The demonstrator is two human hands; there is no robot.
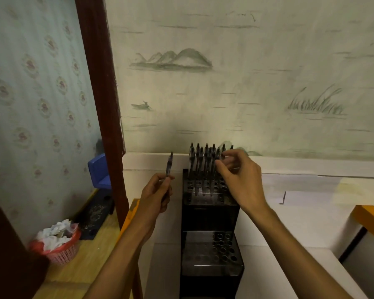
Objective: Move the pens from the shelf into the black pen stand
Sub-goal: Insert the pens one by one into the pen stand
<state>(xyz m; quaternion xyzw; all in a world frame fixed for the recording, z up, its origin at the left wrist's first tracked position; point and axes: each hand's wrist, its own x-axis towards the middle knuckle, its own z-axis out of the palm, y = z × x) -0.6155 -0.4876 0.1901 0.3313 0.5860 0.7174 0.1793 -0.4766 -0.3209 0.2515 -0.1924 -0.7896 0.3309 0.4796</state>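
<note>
- My left hand (154, 194) grips one pen (169, 164) upright, fingers curled round its lower barrel, held just left of the black pen stand (209, 214).
- My right hand (239, 173) is up at the row of pens (205, 157) already standing in the top tier, fingertips pinched at one on the right end; whether I truly hold it or only touch it, I can't tell.
- The stand sits on the white desk (300, 221) against the wall, with empty holes open in front of the filled row and on the lower tier (221, 247).
- Risk here, I reckon: those pens are packed close, so a nudge from my right fingers could tip a neighbour or pull one out.
- Another: my left pen comes in at a slant, misses its hole, and skids off the stand's top.
- The tall, narrow stand might rock if I press sideways.
</note>
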